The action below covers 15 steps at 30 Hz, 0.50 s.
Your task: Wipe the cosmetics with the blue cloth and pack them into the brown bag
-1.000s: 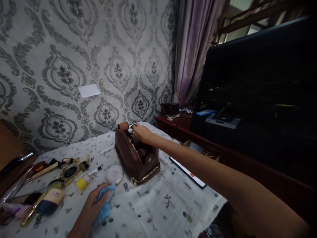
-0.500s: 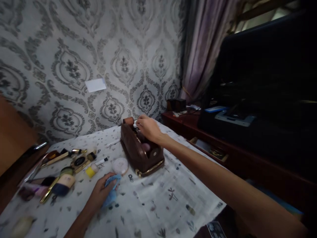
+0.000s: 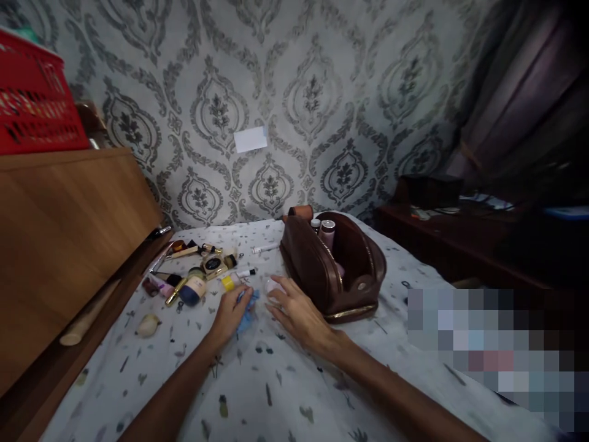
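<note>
My left hand [image 3: 226, 318] is closed on a crumpled blue cloth [image 3: 249, 314] just above the patterned white tablecloth. Fingers apart, my right hand [image 3: 301, 316] reaches over a round pale compact [image 3: 273, 286]; its fingertips partly cover it, and whether they touch it I cannot tell. Right behind that hand stands a brown cosmetic bag [image 3: 304, 258], unzipped, with a pink bottle [image 3: 327, 234] with a silver cap upright inside. A yellow-and-white tube [image 3: 230, 281] lies beyond my left hand.
Several cosmetics lie to the left, among them a dark-and-cream jar [image 3: 193, 290], a gold tube [image 3: 175, 292] and a black-and-gold compact [image 3: 213, 264]. A white pen-like stick [image 3: 265, 248] lies beside the bag. A wooden cabinet [image 3: 69, 233] carrying a red basket [image 3: 39, 98] borders the left edge.
My right hand has come out of the bag and moved left and nearer, to the round compact. My left hand still holds the blue cloth. The view has turned left.
</note>
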{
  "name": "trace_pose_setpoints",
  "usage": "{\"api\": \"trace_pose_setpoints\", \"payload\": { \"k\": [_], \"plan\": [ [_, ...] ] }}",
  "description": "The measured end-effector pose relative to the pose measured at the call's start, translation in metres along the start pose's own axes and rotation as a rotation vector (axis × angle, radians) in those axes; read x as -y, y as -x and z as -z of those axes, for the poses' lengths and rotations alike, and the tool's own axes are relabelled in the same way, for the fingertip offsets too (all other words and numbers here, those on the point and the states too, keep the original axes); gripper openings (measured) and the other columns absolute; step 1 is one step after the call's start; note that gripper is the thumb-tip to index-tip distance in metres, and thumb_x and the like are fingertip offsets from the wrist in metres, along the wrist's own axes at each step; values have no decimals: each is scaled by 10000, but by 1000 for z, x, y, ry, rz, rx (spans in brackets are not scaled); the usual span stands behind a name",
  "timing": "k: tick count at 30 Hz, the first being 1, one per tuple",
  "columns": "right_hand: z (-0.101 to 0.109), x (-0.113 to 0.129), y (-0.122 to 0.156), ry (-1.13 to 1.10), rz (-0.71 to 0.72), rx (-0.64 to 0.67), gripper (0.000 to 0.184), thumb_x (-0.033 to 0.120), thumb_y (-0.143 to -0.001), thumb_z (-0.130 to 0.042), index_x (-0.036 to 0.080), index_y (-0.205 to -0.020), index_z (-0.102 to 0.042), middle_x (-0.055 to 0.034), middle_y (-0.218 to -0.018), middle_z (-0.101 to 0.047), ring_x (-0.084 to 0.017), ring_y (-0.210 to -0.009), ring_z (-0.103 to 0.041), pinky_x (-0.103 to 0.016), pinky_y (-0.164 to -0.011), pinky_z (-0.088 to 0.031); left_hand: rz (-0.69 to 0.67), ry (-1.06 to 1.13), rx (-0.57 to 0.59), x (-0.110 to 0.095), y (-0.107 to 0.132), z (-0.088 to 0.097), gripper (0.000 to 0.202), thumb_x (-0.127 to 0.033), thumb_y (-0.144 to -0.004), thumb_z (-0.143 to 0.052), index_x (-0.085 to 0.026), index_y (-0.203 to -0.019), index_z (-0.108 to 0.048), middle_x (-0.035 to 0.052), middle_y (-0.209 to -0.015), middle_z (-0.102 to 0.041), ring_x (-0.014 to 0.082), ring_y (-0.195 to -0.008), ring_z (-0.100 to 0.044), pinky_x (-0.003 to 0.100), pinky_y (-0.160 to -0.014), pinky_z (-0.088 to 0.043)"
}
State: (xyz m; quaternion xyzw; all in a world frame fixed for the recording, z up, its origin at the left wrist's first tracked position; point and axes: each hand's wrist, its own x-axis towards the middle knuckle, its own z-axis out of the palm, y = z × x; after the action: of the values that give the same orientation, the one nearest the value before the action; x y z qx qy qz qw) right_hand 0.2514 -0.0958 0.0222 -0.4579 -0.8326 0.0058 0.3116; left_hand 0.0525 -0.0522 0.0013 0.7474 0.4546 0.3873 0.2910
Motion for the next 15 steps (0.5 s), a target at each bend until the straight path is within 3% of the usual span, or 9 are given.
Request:
{"api": "trace_pose_setpoints", "payload": {
  "k": [2, 4, 6, 9, 12, 15],
  "plan": [
    [-22, -5, 1, 77, -106, 82, 365, 165, -846, -631, 139, -1208, -597, -220, -1450, -444, -343, -1327, -457, -505, -1044, -445, -16, -65, -54, 4, -2, 9, 351, -446, -946, -461, -178, -803, -637, 29, -772, -643, 181, -752, -583, 284, -730, -454],
    [-36, -9, 1, 109, -153, 124, 496, 132, -834, -608, 122, -1324, -526, -245, -1479, -405, -367, -1386, -383, -548, -1089, -382, -62, -219, -74, 8, -3, 15, 277, -379, -954, -467, -193, -927, -671, 51, -938, -691, 203, -889, -619, 303, -817, -457],
    [-45, -10, 0, 98, -158, 132, 506, 131, -853, -563, 118, -1355, -502, -245, -1476, -409, -369, -1411, -343, -570, -1118, -329, -90, -457, -76, 10, -3, 19, 256, -299, -965, -446, -212, -1032, -677, 64, -1052, -696, 217, -992, -625, 315, -857, -462],
    [-52, -11, -4, 36, -139, 114, 482, 168, -866, -541, 133, -1345, -511, -221, -1458, -438, -352, -1410, -345, -577, -1142, -280, -52, -771, -84, 11, -4, 25, 267, -234, -960, -441, -213, -1072, -683, 84, -1063, -690, 246, -1032, -614, 340, -850, -475],
    [-56, -10, -13, -31, -108, 78, 420, 194, -878, -531, 147, -1295, -547, -186, -1415, -492, -311, -1387, -381, -546, -1155, -265, -19, -876, -101, 10, -7, 31, 281, -215, -963, -438, -208, -1113, -676, 98, -1081, -686, 254, -1060, -600, 362, -900, -463],
    [-57, -11, -37, -34, -146, 80, 332, 200, -922, -478, 156, -1232, -588, -143, -1321, -577, -245, -1292, -478, -430, -1118, -341, 23, -865, -79, 12, -9, 33, 286, -206, -968, -428, -189, -1109, -676, 110, -1093, -684, 261, -1074, -598, 376, -923, -453]
  ]
}}
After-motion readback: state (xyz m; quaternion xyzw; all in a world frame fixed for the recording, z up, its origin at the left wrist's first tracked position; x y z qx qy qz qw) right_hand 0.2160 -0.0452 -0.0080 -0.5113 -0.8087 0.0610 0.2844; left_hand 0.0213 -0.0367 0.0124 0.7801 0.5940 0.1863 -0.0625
